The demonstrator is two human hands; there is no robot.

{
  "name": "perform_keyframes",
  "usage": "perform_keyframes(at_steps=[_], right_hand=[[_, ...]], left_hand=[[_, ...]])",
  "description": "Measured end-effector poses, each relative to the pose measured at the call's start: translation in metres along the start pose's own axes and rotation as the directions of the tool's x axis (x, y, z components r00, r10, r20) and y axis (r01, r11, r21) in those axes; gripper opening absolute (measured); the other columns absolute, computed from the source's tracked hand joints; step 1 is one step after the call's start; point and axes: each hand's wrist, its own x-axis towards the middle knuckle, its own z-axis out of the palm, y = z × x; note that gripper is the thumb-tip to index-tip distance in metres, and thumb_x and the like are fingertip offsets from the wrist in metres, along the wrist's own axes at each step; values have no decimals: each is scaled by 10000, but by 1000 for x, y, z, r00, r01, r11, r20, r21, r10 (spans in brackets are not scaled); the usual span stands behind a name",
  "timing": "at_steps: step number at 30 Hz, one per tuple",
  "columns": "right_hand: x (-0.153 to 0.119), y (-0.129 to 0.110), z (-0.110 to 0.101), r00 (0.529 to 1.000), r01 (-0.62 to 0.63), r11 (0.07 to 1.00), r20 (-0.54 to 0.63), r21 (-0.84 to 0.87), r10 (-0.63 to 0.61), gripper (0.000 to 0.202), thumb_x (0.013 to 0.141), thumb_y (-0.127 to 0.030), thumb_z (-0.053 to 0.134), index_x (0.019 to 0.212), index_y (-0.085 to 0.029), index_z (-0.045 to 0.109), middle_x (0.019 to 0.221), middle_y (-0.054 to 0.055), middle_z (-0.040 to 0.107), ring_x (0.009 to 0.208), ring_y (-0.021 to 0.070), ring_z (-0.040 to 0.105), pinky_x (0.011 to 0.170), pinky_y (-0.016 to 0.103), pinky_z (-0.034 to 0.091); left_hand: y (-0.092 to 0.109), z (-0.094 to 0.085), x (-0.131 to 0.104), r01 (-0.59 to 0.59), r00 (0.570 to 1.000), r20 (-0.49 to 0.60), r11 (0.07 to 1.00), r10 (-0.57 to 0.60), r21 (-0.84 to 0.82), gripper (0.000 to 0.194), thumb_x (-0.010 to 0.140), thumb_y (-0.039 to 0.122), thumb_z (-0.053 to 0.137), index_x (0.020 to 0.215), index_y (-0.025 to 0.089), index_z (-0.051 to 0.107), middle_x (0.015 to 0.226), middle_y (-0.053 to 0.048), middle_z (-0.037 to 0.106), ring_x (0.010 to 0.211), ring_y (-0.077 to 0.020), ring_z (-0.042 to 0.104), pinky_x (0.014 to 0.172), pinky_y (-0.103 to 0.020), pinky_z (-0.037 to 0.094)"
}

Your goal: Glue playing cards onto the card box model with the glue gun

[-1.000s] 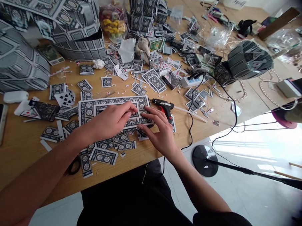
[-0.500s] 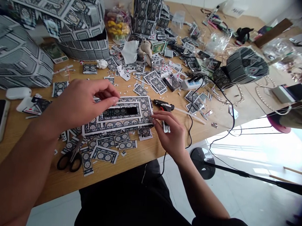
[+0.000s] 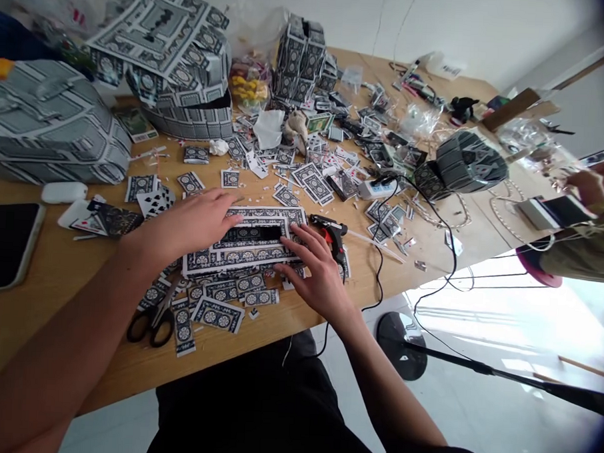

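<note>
A flat rectangular panel covered with patterned playing cards lies before me, with a long dark slot in its middle. My left hand rests on its left part, fingers extended over the far edge. On the right end lies my right hand, its fingers spread across the top and near edge. Neither hand is wrapped round anything. Just right of the panel is a black and red glue gun. Cut card pieces and black-handled scissors are along the near side.
A phone and a white earphone case sit at the left. Large card-covered structures stand behind them. Loose cards, a power strip and cables spread rightward. Another person's hand is at the far right.
My left hand has come down onto the panel from a raised pinch. My right hand has moved from the panel's right edge onto its surface, fingers spreading. The view has shifted.
</note>
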Motion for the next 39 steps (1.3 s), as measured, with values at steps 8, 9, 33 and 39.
perform_keyframes(at_steps=[8, 9, 33, 39], right_hand=[[0, -1, 2, 999, -44, 998, -5, 36, 44, 530, 1007, -401, 800, 1506, -284, 665, 1599, 124, 644, 1566, 346, 528, 1277, 651, 469], [0, -1, 2, 999, -47, 998, -7, 38, 48, 550, 1004, -411, 803, 1518, -284, 653, 1593, 123, 650, 1563, 346, 532, 1278, 650, 469], [-15, -1, 27, 991, -14, 1000, -130, 22, 17, 669, 1044, -383, 683, 1672, -347, 455, 1690, 111, 521, 1611, 376, 438, 1301, 681, 411], [-17, 1, 27, 965, -134, 989, -221, 58, 144, 711, 1027, -432, 703, 1672, -302, 432, 1732, 169, 440, 1597, 402, 456, 1284, 690, 417]], left_hand=[[8, -5, -1, 115, 985, 126, 993, -116, 17, 705, 1079, 619, 322, 1558, 170, 579, 1414, -239, 709, 1339, -475, 642, 1065, -583, 513], [8, -5, -2, 117, 984, 131, 993, -118, 10, 709, 1077, 627, 323, 1562, 175, 575, 1418, -238, 706, 1337, -475, 642, 1062, -583, 513], [6, 10, 13, 86, 996, -46, 991, -82, 104, 744, 1070, 727, 234, 1224, 207, 742, 1213, -196, 804, 1109, -408, 741, 866, -479, 524], [5, 10, 14, 111, 994, -25, 991, -109, 78, 795, 1049, 772, 227, 1264, 204, 741, 1249, -204, 798, 1130, -435, 735, 858, -496, 526]])
